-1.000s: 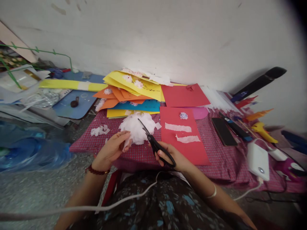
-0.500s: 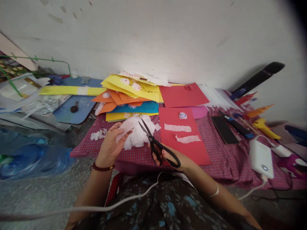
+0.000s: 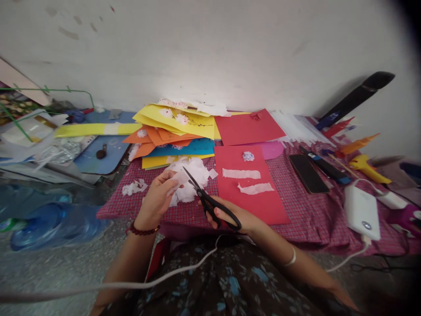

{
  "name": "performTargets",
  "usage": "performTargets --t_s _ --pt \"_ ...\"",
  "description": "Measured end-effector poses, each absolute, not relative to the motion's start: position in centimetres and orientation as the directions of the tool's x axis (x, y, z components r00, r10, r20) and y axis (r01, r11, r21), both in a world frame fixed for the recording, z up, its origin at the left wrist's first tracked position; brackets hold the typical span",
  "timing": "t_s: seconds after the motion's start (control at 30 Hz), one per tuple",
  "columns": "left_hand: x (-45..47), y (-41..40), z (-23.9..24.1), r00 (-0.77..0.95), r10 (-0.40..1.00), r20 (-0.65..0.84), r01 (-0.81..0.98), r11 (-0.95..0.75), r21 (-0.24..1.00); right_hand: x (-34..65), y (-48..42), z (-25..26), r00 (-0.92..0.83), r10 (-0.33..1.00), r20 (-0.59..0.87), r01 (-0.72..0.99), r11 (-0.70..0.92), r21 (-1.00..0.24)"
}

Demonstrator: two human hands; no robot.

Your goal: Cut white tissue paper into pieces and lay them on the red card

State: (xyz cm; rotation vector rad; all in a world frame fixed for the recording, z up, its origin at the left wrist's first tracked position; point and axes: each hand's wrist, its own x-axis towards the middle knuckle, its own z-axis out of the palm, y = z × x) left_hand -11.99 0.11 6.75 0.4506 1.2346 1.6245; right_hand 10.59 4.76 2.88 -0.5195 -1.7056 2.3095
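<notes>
My left hand point(image 3: 157, 196) pinches a piece of thin white paper point(image 3: 179, 177) between thumb and fingers. The black-handled scissors point(image 3: 201, 193) are in my right hand point(image 3: 226, 215), its fingers through the handle loops. Their blades point up and left, close to the paper's right edge; whether they touch it I cannot tell. Behind both hands lies a heap of white tissue paper point(image 3: 197, 171). To the right, a red sheet point(image 3: 246, 204) bears two whitish strips point(image 3: 241, 174) and a small speckled paper ball point(image 3: 248, 156). White scraps point(image 3: 134, 187) lie left of my left hand.
Coloured sheets point(image 3: 177, 123) are stacked along the wall. A phone point(image 3: 308, 173), a box cutter point(image 3: 325, 166), a white power bank point(image 3: 362, 213) and a yellow glue gun point(image 3: 370, 169) lie at right. A white cable point(image 3: 171, 277) crosses my lap. Blue bottles point(image 3: 55, 224) stand lower left.
The scissors' blades have moved left toward the paper and come closer together. My left hand has turned slightly, its fingers more closed on the paper. The view has shifted a little.
</notes>
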Motion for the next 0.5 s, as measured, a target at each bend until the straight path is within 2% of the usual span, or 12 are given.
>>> performTargets --t_s 0.17,0.33,0.5 --pt "-11.64 0.43 6.95 -0.418 0.867 -0.271 -0.460 0.055 0.886 10.52 4.48 3.05 -0.885 0.443 -0.145 0.019 -0.276 -0.961" --pt "-11.67 0.80 6.42 -0.411 0.877 -0.250 -0.437 0.051 0.898 10.39 4.28 3.06 -0.840 0.501 -0.208 0.043 -0.321 -0.946" --pt "-12.17 0.96 6.17 -0.435 0.865 -0.250 -0.454 0.029 0.891 10.65 4.71 2.92 -0.882 0.445 -0.154 0.013 -0.304 -0.953"
